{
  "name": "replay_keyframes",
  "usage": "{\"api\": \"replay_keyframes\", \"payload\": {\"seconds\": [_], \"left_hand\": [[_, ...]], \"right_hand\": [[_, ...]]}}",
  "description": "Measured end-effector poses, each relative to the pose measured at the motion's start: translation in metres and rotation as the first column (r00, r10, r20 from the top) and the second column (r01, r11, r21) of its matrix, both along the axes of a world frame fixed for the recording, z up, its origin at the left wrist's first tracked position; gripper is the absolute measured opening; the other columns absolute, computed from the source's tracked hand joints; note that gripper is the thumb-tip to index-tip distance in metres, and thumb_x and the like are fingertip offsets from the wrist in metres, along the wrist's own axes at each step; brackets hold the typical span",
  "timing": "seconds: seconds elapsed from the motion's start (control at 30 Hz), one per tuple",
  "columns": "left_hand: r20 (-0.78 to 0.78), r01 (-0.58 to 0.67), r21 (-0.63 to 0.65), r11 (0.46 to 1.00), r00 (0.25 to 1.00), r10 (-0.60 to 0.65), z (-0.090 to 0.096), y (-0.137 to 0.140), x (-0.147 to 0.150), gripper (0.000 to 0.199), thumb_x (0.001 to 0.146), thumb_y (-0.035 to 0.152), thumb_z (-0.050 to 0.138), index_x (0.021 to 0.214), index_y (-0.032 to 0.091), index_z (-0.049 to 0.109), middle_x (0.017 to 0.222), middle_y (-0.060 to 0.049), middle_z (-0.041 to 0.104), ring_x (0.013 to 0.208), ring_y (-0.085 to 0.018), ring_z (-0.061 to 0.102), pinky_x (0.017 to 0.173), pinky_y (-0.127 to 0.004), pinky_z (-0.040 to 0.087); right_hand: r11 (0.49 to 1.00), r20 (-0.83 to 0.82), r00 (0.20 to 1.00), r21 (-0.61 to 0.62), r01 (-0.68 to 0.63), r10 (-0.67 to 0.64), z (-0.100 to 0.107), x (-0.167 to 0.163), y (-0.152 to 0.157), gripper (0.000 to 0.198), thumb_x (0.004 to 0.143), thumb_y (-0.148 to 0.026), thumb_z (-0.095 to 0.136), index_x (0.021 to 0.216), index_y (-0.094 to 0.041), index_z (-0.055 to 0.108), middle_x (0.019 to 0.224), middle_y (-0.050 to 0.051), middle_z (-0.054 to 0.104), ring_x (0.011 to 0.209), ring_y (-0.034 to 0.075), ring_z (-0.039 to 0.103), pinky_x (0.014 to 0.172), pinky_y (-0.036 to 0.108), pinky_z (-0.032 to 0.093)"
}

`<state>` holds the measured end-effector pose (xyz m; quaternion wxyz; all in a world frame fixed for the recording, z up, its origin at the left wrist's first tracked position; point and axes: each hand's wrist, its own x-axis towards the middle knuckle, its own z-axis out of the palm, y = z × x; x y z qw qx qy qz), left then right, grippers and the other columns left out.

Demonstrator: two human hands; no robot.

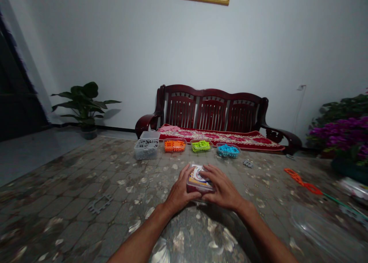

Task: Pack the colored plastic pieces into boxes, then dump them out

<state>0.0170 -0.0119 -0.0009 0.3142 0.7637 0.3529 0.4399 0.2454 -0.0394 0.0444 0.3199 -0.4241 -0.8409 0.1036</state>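
Observation:
Between my two hands is a small clear plastic box [199,181] with a printed label on its lid and something dark reddish inside. My left hand [182,186] wraps its left side, thumb along the near edge. From the right, my right hand [220,186] grips the same box, its fingers lying over the lid and label. Both thumbs nearly meet at the near side. Beyond the hands stand open containers of orange pieces [174,145], yellow-green pieces [201,146] and blue pieces [228,151]. A larger clear box [146,148] holds grey and black pieces.
Grey connected pieces [100,203] lie at left, and a small grey piece [247,163] beyond my right hand. An orange linked shape [303,182] and a transparent lid [324,232] lie at right. A wooden bench [212,106] stands behind the patterned table [69,217].

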Motion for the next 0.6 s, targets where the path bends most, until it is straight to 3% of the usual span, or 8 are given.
{"api": "replay_keyframes", "payload": {"seconds": [0.2,0.3,0.37,0.47,0.6], "left_hand": [[0.053,-0.001,0.073,0.997,0.999,-0.003,-0.007,0.004,-0.004,0.103,0.066,0.049,0.087,0.152,0.022,0.037,0.160,-0.017,0.034,0.148,-0.039,0.033,0.122,-0.056,0.027],[0.165,-0.070,0.104,0.992,0.985,0.052,-0.008,0.004,-0.008,0.074,0.088,0.055,0.064,0.149,0.022,0.040,0.155,-0.016,0.041,0.143,-0.034,0.041,0.120,-0.053,0.031],[0.243,-0.168,0.096,0.981,0.960,0.141,-0.007,0.005,-0.011,0.056,0.098,0.051,0.047,0.146,0.022,0.043,0.148,-0.014,0.048,0.136,-0.030,0.049,0.116,-0.049,0.036],[0.308,-0.344,0.051,0.938,0.899,0.313,-0.007,0.010,-0.015,0.043,0.100,0.045,0.042,0.135,0.022,0.051,0.133,-0.012,0.058,0.123,-0.026,0.057,0.109,-0.045,0.043],[0.300,-0.522,0.032,0.852,0.818,0.490,-0.007,0.020,-0.017,0.031,0.096,0.033,0.046,0.124,0.021,0.056,0.123,-0.010,0.062,0.117,-0.025,0.059,0.106,-0.044,0.046]], "right_hand": [[0.995,-0.126,0.988,-0.055,0.080,-0.086,-0.009,0.008,-0.005,0.097,0.065,-0.060,0.084,0.149,-0.025,0.049,0.161,0.016,0.036,0.149,0.040,0.031,0.120,0.062,0.025],[0.977,-0.283,0.944,-0.172,0.122,-0.168,-0.027,0.016,-0.008,0.112,0.060,-0.053,0.087,0.156,-0.024,0.036,0.164,0.018,0.030,0.151,0.040,0.026,0.121,0.063,0.021],[0.958,-0.401,0.897,-0.278,0.074,-0.186,-0.039,0.017,-0.009,0.120,0.058,-0.048,0.088,0.158,-0.025,0.027,0.163,0.017,0.032,0.150,0.039,0.029,0.121,0.063,0.021],[0.921,-0.545,0.823,-0.383,-0.073,-0.161,-0.051,0.013,-0.007,0.131,0.054,-0.045,0.091,0.160,-0.024,0.017,0.163,0.019,0.033,0.147,0.036,0.036,0.121,0.059,0.023],[0.892,-0.646,0.748,-0.415,-0.180,-0.151,-0.057,0.003,-0.002,0.142,0.053,-0.045,0.092,0.161,-0.023,0.003,0.163,0.021,0.030,0.145,0.034,0.041,0.120,0.053,0.028]]}}
